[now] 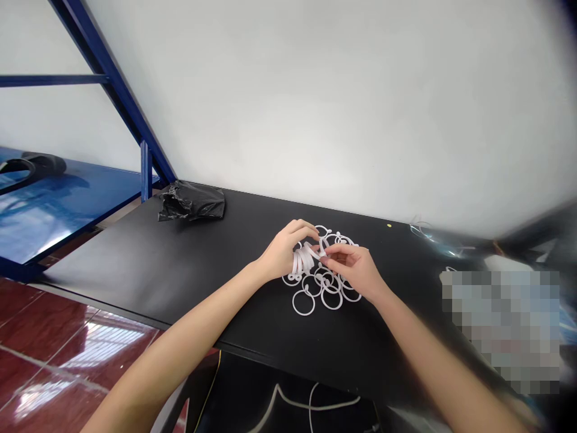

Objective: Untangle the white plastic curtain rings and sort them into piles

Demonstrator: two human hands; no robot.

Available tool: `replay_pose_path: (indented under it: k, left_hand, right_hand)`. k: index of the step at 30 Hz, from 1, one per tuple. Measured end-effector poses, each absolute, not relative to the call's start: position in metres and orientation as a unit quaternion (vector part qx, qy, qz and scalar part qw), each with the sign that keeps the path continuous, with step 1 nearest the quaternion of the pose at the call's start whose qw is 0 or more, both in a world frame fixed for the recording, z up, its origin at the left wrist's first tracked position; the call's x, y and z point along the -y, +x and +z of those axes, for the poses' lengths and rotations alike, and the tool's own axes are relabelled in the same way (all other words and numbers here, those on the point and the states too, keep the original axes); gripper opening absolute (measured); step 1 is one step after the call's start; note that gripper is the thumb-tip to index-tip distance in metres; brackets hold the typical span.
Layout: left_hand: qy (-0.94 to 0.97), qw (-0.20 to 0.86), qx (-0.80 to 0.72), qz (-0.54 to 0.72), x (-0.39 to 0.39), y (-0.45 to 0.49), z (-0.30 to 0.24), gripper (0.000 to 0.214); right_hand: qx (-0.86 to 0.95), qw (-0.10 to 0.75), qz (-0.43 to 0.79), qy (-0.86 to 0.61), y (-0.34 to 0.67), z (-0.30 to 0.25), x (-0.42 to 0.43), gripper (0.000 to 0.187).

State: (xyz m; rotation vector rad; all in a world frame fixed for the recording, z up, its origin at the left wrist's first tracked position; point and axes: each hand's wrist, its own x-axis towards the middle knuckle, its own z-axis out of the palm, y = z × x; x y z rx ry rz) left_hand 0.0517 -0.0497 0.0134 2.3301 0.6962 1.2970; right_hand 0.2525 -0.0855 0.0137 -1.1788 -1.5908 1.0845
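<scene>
A stack of gathered rings [303,260], white and thin, sits at the left hand [280,255], whose fingers curl about it; whether the rings are threaded over those fingers or only gripped, I cannot fully tell, as the hand covers part of them. The right hand [359,272] meets it at the bunch, thumb and fingertips pinched on one more white ring [323,255]. So a share is collected, lying side by side, while a good many loose rings [332,308] remain spread on the black surface [180,264] under and around the hands, overlapping in a tangle. They look like smooth, slender plastic hoops, several with a small round knob on the rim.

Farther out, a crumpled black plastic bag [202,201], glossy and creased, lies near the back edge at the left. Clear plastic [433,237] lies toward the right, its outline faint. Behind is a plain pale wall [315,108]; to the left stand a blue metal frame [112,90] and a shiny blue surface [90,192], above glossy red floor tiles [54,337]
</scene>
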Motion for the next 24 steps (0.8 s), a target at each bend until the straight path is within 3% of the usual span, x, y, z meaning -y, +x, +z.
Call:
replay_pose_path:
  k: [6, 11, 16, 24]
  left_hand:
    - [0.829, 0.194, -0.242, 0.465, 0.05, 0.054, 0.011, 0.011]
    - [0.845, 0.214, -0.23, 0.432, 0.055, 0.055, 0.012, 0.028]
    - [0.846, 0.235, -0.236, 0.417, 0.057, 0.054, 0.01, 0.046]
    - [0.845, 0.22, -0.208, 0.441, 0.055, 0.055, 0.012, 0.016]
  right_hand:
    - [0.617, 0.505, 0.415, -0.437, 0.25, 0.015, 0.091, 0.017]
    - [0.677, 0.47, 0.416, -0.384, 0.251, 0.02, 0.096, 0.006]
    - [0.712, 0.481, 0.349, -0.374, 0.252, 0.021, 0.098, 0.022]
    - [0.683, 0.512, 0.298, -0.427, 0.253, 0.017, 0.095, 0.023]
